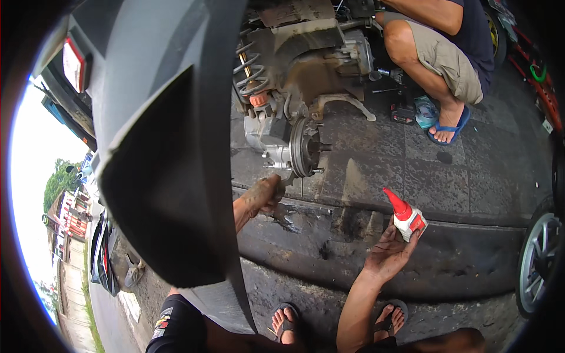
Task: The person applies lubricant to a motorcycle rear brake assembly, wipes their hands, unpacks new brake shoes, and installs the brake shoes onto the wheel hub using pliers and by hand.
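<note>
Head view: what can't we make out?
All in the head view:
Left forearm: mostly hidden by grey panel.
Left hand: its own fingers hide any grip.
Bottle in right hand: label print too small.
Second person: head cut off by top edge.
Spoked wheel: cut off by fisheye rim.

Your left hand (263, 196) is curled near the centre toward 7 o'clock, and your right hand (388, 254), at 4 o'clock, turns its palm upward.

overexposed sky (34, 147) at left; edges bend, blacken.
</note>
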`<move>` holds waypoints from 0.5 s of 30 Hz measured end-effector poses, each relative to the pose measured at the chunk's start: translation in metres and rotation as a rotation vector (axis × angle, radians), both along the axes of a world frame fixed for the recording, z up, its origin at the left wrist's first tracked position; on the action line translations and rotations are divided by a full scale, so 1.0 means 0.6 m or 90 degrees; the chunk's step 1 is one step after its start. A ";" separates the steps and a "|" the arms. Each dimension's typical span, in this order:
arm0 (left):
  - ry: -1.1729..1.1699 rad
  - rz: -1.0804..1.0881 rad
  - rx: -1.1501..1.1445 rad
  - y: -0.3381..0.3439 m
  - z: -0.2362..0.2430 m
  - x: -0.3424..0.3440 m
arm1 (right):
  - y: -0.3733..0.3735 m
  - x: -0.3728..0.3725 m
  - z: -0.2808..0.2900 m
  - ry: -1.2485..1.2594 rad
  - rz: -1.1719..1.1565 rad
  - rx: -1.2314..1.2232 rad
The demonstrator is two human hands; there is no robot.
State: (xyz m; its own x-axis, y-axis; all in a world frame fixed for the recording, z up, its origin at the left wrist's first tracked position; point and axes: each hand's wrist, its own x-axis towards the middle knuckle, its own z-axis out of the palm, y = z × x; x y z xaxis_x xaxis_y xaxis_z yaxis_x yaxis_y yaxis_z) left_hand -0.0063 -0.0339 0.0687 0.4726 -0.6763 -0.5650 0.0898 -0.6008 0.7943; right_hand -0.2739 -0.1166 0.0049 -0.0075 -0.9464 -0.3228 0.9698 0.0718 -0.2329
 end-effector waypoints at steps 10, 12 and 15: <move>-0.807 0.063 -0.300 -0.043 -0.222 0.030 | 0.008 0.030 0.003 -0.002 0.003 0.001; -0.570 0.026 -0.210 -0.043 -0.203 -0.002 | -0.002 -0.003 -0.006 0.028 -0.012 -0.022; -0.310 -0.028 -0.085 0.029 -0.106 0.041 | 0.003 0.002 0.010 0.001 -0.023 0.014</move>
